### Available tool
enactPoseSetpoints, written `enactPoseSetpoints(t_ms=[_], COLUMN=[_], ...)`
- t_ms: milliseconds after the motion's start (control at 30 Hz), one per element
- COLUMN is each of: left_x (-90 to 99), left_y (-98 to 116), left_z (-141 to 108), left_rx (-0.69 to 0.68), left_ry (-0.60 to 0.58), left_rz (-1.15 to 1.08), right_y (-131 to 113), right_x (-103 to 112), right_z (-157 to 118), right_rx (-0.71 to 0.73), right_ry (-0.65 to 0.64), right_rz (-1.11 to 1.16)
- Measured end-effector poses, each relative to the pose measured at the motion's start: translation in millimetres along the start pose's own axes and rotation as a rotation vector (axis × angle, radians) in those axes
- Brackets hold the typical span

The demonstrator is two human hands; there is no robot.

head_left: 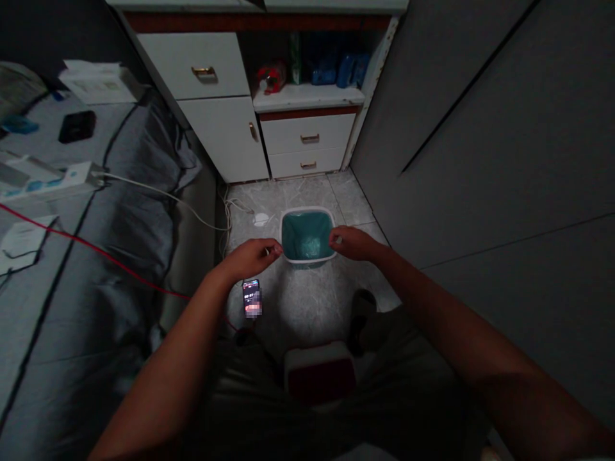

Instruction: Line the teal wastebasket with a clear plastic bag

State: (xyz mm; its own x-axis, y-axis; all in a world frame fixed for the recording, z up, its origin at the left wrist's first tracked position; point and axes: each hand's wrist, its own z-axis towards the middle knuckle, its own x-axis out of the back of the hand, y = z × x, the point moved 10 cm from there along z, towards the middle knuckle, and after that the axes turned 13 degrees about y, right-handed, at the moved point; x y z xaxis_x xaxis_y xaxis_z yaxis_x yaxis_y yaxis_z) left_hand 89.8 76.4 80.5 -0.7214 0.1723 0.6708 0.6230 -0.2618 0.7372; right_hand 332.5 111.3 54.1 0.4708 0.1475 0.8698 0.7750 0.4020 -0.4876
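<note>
Flanking the teal bin, both hands; contact unclear

- On the tiled floor, we see a teal bin beside our right hand.
- On it, near our left hand: a phone.
- Left of this hand, grey cloth carries a power strip.

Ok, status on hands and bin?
Left hand, right hand flank teal bin; grip unclear. Teal bin upright on floor. Lit phone nearby, clear of it.

A dimly lit white cabinet stands on seemingly marbled tiles.
</note>
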Motion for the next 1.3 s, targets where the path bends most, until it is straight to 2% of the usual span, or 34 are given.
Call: enactPoseSetpoints(t_ms=[67, 133, 200, 333, 500, 600, 733, 900, 1000, 1133, 1300], left_x=[-29.7, -46.3, -57.9, -71.1, -70.2, -71.2, -78.9, -91.2, -95.9, -98.1, -100.4], left_y=[-22.8, -50.5, -70.9, -79.2, -77.7, -77.3, -77.7, -81.2, -83.9, -87.1, -100.2], left_z=[-14.7, -25.7, -32.9, -31.9, -25.4, -25.4, -26.1, -25.0, -25.9, -29.0, -36.8], left_rx=[0.074, 0.187, 0.262, 0.280, 0.309, 0.324, 0.329, 0.319, 0.322, 0.343, 0.385], left_ry=[-0.206, -0.311, -0.385, -0.431, -0.451, -0.473, -0.505, -0.567, -0.604, -0.607, -0.596], left_rz=[0.108, 0.229, 0.322, 0.330, 0.369, 0.386, 0.421, 0.509, 0.554, 0.540, 0.452], right_y=[4.2, 6.1, 5.7, 7.0, 3.2, -1.9, -8.6, -10.6, -1.0, 13.4, 33.2], right_x=[-40.5, -70.8, -91.5, -107.2, -107.7, -91.0, -43.3, 28.6, 59.2, 78.7, 73.9], right_z=[-6.2, -13.1, -19.0, -22.0, -15.4, -2.1, 24.4, 59.2, 76.5, 94.9, 116.3], right_rx=[0.000, 0.000, 0.002, -0.023, -0.010, -0.004, -0.011, -0.007, -0.063, -0.112, -0.143], right_ry=[-0.126, -0.212, -0.286, -0.380, -0.464, -0.430, -0.304, 0.005, 0.243, 0.488, 0.556], right_rz=[-0.048, -0.070, -0.086, -0.134, -0.149, -0.136, -0.037, 0.086, 0.100, 0.089, 0.112])
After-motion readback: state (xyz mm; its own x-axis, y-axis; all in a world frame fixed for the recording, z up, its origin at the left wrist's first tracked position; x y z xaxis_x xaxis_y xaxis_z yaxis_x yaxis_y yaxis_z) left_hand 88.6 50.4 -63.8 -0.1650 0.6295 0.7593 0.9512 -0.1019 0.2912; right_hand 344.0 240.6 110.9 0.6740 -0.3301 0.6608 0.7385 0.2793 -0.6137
